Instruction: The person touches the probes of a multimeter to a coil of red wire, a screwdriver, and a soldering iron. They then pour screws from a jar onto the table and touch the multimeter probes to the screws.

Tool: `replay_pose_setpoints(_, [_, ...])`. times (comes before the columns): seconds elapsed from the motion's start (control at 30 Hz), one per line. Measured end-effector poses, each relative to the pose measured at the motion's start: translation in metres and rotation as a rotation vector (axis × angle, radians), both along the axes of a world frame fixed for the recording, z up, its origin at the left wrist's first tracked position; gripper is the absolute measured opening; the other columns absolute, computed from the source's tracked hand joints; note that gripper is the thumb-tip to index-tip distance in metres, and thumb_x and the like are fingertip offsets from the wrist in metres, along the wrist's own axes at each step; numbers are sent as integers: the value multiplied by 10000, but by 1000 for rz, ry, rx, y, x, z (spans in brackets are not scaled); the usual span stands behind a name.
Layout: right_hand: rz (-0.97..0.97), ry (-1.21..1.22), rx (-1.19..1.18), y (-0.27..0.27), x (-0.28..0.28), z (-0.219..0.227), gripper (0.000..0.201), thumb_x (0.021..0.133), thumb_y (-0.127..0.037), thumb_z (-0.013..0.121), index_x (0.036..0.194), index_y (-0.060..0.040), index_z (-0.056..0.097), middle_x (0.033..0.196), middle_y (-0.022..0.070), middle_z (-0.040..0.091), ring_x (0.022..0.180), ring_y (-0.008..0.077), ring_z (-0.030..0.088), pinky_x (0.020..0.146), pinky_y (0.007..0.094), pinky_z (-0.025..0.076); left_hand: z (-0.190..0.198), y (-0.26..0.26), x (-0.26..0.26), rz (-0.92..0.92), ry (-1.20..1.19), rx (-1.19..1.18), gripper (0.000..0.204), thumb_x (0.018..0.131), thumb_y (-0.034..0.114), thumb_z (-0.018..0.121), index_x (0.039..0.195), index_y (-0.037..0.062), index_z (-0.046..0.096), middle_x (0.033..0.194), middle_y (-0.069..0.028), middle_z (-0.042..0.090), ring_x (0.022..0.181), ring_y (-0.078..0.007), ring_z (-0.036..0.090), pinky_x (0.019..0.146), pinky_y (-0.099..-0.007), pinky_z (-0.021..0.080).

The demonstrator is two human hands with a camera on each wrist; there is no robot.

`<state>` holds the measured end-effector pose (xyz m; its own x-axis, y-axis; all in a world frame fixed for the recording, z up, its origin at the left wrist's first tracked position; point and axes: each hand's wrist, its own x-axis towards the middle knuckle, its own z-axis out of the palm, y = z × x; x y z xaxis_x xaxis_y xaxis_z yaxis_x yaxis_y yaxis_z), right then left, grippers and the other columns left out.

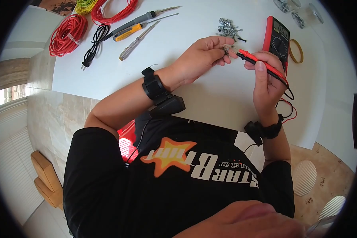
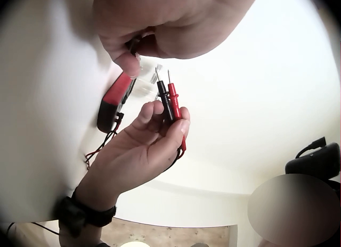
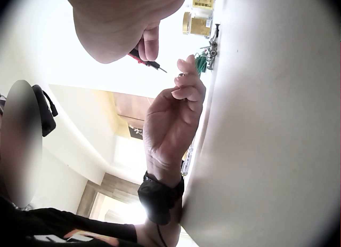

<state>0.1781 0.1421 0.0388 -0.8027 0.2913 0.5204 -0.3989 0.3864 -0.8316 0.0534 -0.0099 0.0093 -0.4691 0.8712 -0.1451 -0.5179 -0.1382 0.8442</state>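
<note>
My left hand [image 1: 204, 57] pinches a small, dark metallic piece [image 1: 226, 50] between thumb and fingers; in the left wrist view the fingers mostly cover it, and I cannot tell its kind. Facing it, my right hand [image 1: 269, 79] grips two multimeter probes side by side, a red probe [image 1: 250, 55] and a black probe [image 1: 246, 58]. Their bare metal tips point at the left fingertips. Seen from the left wrist, the black probe [image 2: 163, 95] and red probe [image 2: 173, 97] run nearly parallel, tips slightly apart. A red-and-black multimeter [image 1: 277, 39] lies just beyond the right hand.
Behind the left hand is a pile of screws [image 1: 228, 28]. A yellow tape ring [image 1: 296, 51] lies right of the meter. Toward the left are a soldering iron [image 1: 137, 22], a yellow-handled screwdriver [image 1: 127, 33], a clear-handled screwdriver [image 1: 133, 45] and red wire coils [image 1: 68, 35].
</note>
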Motion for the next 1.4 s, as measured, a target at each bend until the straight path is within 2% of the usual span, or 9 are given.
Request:
replay_pose_setpoints(0.1, [-17, -18, -8, -1, 0, -1, 149, 968, -15, 502, 1077, 69, 559, 1071, 129, 573, 856, 162, 641, 772, 287, 564, -1, 1, 1, 14, 141, 19, 393, 970, 23, 456, 1362, -4, 461, 1059, -28, 612, 899, -71, 545, 864, -212, 459])
replay_pose_setpoints(0.43, [-17, -31, -35, -1, 0, -1, 151, 973, -34, 505, 1076, 60, 562, 1062, 121, 579, 843, 155, 635, 767, 286, 550, 5, -1, 4, 18, 315, -4, 381, 990, 30, 431, 1370, 15, 455, 1039, -24, 601, 887, -81, 528, 875, -226, 454])
replay_pose_setpoints(0.5, [-16, -33, -40, 0, 1, -1, 150, 973, -35, 505, 1074, 60, 563, 1060, 122, 579, 842, 156, 634, 767, 286, 550, 7, -1, 6, 48, 451, -26, 385, 996, 24, 402, 1379, 24, 437, 1015, -32, 591, 875, -90, 518, 870, -233, 456])
replay_pose_setpoints(0.7, [-26, 6, -5, 0, 0, -1, 152, 970, -33, 504, 1077, 60, 560, 1065, 130, 575, 845, 161, 636, 769, 287, 552, 8, -2, 7, 73, 648, -68, 401, 996, 16, 380, 1396, 28, 397, 1000, -44, 591, 861, -103, 513, 839, -242, 464])
replay_pose_setpoints(1.33, [10, -59, -16, -1, -1, -2, 152, 978, -32, 501, 1090, 57, 551, 1078, 122, 569, 878, 152, 632, 799, 284, 552, 3, -2, 8, 41, 735, -126, 377, 991, 10, 396, 1367, 21, 407, 961, -39, 593, 831, -111, 520, 827, -253, 468])
replay_pose_setpoints(1.4, [8, -63, -17, -1, -1, -2, 151, 977, -29, 500, 1090, 57, 550, 1077, 121, 570, 877, 151, 632, 796, 282, 551, 1, -1, 7, 7, 590, -106, 375, 995, 25, 393, 1369, 8, 408, 989, -44, 599, 851, -105, 529, 837, -249, 470])
